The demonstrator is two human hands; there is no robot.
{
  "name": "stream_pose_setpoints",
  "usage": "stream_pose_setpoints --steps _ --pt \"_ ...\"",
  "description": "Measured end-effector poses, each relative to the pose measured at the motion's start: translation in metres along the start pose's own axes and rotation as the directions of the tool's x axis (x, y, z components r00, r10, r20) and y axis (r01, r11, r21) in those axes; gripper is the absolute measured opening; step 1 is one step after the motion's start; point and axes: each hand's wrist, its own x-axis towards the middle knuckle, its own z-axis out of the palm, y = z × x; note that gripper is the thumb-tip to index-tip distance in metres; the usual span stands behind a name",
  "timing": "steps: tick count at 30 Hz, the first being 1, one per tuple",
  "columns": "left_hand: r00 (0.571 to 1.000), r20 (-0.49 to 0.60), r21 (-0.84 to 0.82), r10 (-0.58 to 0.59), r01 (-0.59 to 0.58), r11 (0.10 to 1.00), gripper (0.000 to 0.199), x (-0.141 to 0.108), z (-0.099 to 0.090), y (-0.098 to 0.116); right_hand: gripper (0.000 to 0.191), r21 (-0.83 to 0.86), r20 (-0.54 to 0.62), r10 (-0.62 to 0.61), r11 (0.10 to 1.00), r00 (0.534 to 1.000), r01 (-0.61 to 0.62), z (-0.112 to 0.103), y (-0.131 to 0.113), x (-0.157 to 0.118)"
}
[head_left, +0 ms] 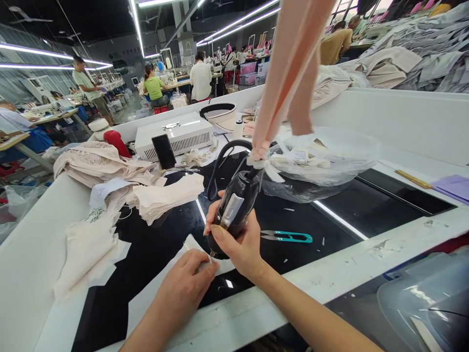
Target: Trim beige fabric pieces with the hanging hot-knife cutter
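My right hand (240, 239) is wrapped round a black handheld tool (234, 208) with a silver switch plate. The tool's tip points down beside my left fingertips. Pale cloth strips tie its top end to pink fabric (287, 63) hanging from above. With thumb and fingers pressed together, my left hand (194, 274) pinches a white fabric piece (154, 278) on the black glossy surface (146, 249). Part of that fabric passes under the tool's tip. Just right of my right hand lie teal thread snips (289, 237).
Stacked cream fabric pieces (168, 195) and a phone (164, 151) leaning on a white box (176, 134) stand back left. A clear plastic bag (322, 161) lies back right, with a purple sheet (454, 188) at far right. People work at machines behind.
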Motion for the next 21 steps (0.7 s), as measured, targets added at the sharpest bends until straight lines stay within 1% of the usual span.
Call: stream_pose_setpoints --steps 5,10,13,15,17,18,19,20,21 --pt "1.000 -0.010 0.006 -0.015 0.015 1.000 0.026 0.001 0.001 0.001 0.029 -0.038 -0.002 0.017 0.999 1.000 -0.017 0.000 0.002 0.001" --pt "1.000 -0.027 0.051 0.013 -0.012 0.999 0.021 0.006 0.006 -0.004 0.029 -0.063 0.007 -0.003 0.998 1.000 0.004 -0.015 0.001 0.002" --pt "0.993 -0.097 0.148 0.069 -0.054 0.987 0.020 0.013 0.014 -0.015 0.029 -0.168 0.038 -0.035 0.985 0.999 0.040 -0.030 -0.002 0.009" --pt "0.982 -0.154 0.216 0.106 -0.071 0.974 0.013 0.019 0.021 -0.024 0.032 -0.284 0.040 -0.075 0.955 0.996 0.084 -0.042 -0.005 0.014" --pt "0.973 -0.186 0.262 0.139 -0.087 0.961 0.010 0.024 0.029 -0.032 0.040 -0.399 -0.015 -0.125 0.911 0.992 0.109 -0.054 -0.007 0.015" --pt "0.970 -0.191 0.275 0.151 -0.094 0.957 0.013 0.026 0.033 -0.035 0.045 -0.442 -0.072 -0.163 0.890 0.984 0.115 -0.062 -0.006 0.014" --pt "0.968 -0.190 0.281 0.162 -0.104 0.954 0.015 0.027 0.035 -0.037 0.049 -0.469 -0.152 -0.215 0.875 0.965 0.121 -0.069 -0.004 0.011" --pt "0.968 -0.183 0.280 0.169 -0.114 0.953 0.016 0.029 0.037 -0.039 0.050 -0.484 -0.238 -0.270 0.866 0.933 0.127 -0.077 -0.001 0.006" --pt "0.969 -0.177 0.275 0.170 -0.117 0.954 0.017 0.030 0.037 -0.039 0.047 -0.494 -0.322 -0.335 0.857 0.886 0.144 -0.085 0.003 0.000"
